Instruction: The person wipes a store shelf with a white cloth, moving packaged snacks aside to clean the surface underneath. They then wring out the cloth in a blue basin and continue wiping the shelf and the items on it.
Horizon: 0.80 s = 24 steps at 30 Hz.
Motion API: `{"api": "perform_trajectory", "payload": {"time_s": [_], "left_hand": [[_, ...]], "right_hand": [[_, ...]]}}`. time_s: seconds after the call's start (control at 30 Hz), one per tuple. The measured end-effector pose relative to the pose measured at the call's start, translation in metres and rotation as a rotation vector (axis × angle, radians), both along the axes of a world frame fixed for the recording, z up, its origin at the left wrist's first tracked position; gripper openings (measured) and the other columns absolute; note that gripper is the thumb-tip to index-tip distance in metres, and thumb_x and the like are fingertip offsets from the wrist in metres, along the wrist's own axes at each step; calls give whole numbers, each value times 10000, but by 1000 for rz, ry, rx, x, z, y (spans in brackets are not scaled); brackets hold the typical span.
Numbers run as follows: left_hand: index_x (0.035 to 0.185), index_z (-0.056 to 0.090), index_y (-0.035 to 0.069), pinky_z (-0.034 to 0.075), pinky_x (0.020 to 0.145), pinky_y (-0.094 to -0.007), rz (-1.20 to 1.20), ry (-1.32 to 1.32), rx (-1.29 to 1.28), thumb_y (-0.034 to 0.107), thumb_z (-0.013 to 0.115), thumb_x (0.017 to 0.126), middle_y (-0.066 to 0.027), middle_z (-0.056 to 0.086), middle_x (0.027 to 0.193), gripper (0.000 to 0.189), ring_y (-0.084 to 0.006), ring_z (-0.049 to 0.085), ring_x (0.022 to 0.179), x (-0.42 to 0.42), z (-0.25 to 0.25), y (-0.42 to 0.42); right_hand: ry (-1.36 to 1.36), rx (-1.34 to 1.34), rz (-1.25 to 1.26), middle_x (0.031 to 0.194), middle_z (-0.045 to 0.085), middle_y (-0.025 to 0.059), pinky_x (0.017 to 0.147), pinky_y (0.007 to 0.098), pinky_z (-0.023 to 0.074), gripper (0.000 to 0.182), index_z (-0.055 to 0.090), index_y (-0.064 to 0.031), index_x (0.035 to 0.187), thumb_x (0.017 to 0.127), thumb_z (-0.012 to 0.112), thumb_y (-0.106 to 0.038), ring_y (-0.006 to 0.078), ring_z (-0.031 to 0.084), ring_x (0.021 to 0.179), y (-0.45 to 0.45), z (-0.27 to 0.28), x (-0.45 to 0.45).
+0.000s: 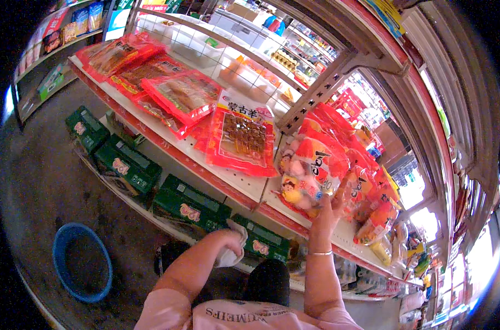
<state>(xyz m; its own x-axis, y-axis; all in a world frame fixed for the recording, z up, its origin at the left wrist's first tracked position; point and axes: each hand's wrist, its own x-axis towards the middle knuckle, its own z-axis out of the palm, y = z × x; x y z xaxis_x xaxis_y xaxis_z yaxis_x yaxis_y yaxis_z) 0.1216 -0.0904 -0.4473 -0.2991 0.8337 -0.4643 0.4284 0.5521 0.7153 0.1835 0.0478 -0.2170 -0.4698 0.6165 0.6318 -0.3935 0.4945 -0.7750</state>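
A crumpled white cloth (230, 256) is bunched in my left hand (232, 241), in front of the green cartons on the lower shelf. Higher and to the right, my right hand (329, 216) reaches onto the white shelf (243, 181). It touches the lower right edge of a clear and red plastic bag (303, 173) of pale, rounded sweets or snacks. The thumb lies near the bag's front and the other fingers extend up between it and the neighbouring red bags (363, 185). Whether they grip the bag is unclear.
Flat red packets of packaged food (184, 93) lie overlapped on the left, beside a red and white packet (243, 134). Green cartons (192, 202) line the lower shelf. A blue plastic basin (82, 262) stands on the floor. A slotted metal upright (316, 93) rises behind the shelf.
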Motion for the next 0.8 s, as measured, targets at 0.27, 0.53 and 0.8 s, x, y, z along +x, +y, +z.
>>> {"api": "perform_trajectory", "payload": {"time_s": [0.27,0.53,0.8], "left_hand": [[909,599,-11,477,702,-351,-69,82,11,330,706,552,-147,605,942,506,-266,593,821,-3,9,-3],[858,630,44,467,684,-366,-52,89,24,436,718,536,-124,626,863,515,-272,590,766,-6,-8,3],[930,595,16,481,704,-345,39,41,-19,329,713,554,-138,600,963,503,-264,596,833,0,27,-7]], "right_hand": [[-602,1554,-9,1189,431,129,991,425,219,380,528,-16,1043,670,548,-85,268,340,1172,-60,55,-16],[-1049,1822,102,1225,405,176,1014,431,178,541,538,30,1021,589,598,-289,290,297,1211,-54,66,-56],[-1024,1878,110,1200,415,212,1010,437,183,642,541,53,1007,587,598,-430,312,320,1187,-32,54,-76]]}}
